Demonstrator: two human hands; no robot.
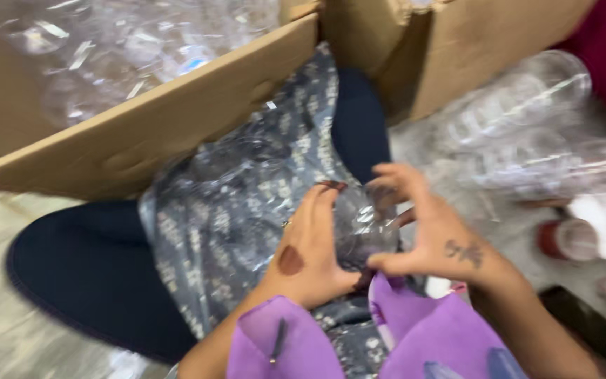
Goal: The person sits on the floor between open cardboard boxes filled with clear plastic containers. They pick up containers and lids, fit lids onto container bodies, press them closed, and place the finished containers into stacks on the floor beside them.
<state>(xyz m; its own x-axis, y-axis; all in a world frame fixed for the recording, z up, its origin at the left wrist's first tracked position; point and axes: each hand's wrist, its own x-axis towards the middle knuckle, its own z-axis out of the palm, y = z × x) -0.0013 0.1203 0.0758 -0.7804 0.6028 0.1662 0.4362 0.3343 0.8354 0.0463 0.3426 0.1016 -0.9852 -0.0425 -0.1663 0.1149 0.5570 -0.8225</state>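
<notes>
**Both hands cupped around a clear plastic container over my lap**

I see my left hand (310,253) and my right hand (433,235) closed in from either side on a clear plastic container (362,228), which sits between the palms just above my lap. The left fingers curl over its near side, the right thumb and fingers wrap its far side; both hands grip it, though motion blur keeps me from telling its exact shape or whether it has a lid.

Under the hands lies my patterned grey cloth (247,203), draped over dark blue trousers (92,274). Purple fabric (415,337) hangs at the bottom edge, near my wrists.

To the upper left stands an open cardboard box (149,133) filled with more clear plastic pieces (120,49), and a second cardboard box (450,49) stands at the upper right. On the floor to the right lies a heap of clear plastic containers (527,119), well apart from the hands, with a small red-and-white object (566,240) beside it and a dark flat object (590,326) near my right forearm.
</notes>
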